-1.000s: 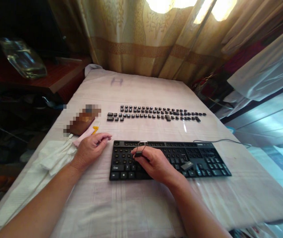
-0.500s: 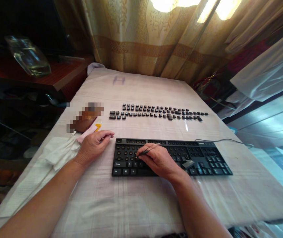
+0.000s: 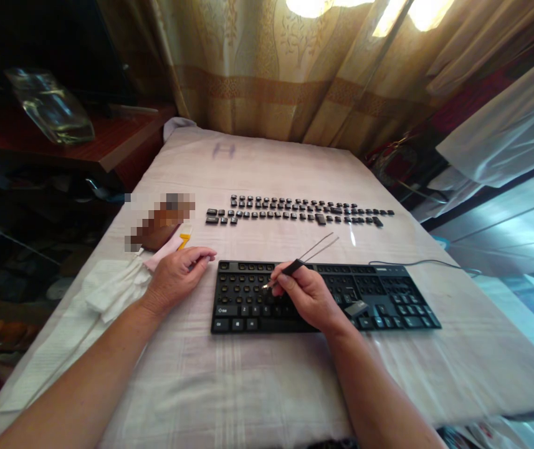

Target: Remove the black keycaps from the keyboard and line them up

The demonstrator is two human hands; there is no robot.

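Note:
My right hand (image 3: 301, 290) is closed around the black handle of a wire keycap puller (image 3: 319, 247). Its two thin wire prongs point up and away to the right. The hand hovers over the left-middle part of a black keyboard (image 3: 369, 290), where many key positions show without caps. A small bright spot shows at the fingertips; I cannot make out what it is. Left of the keyboard, my left hand (image 3: 183, 271) rests on the cloth with curled fingers, and whatever they may hold is hidden. A loose dark key (image 3: 356, 308) lies on the keyboard's lower right.
Rows of removed keycaps (image 3: 285, 216) lie behind the keyboard. A yellow-handled brush (image 3: 184, 238), a white cloth (image 3: 108, 284) and a blurred-out brown object (image 3: 161, 224) are at the left. The keyboard's cable (image 3: 416, 264) runs right. A glass jar (image 3: 54, 109) stands on the side cabinet.
My right hand has shifted slightly right and turned the keycap puller, so its wire prongs now rise clear of the keyboard. My left hand has stayed in place.

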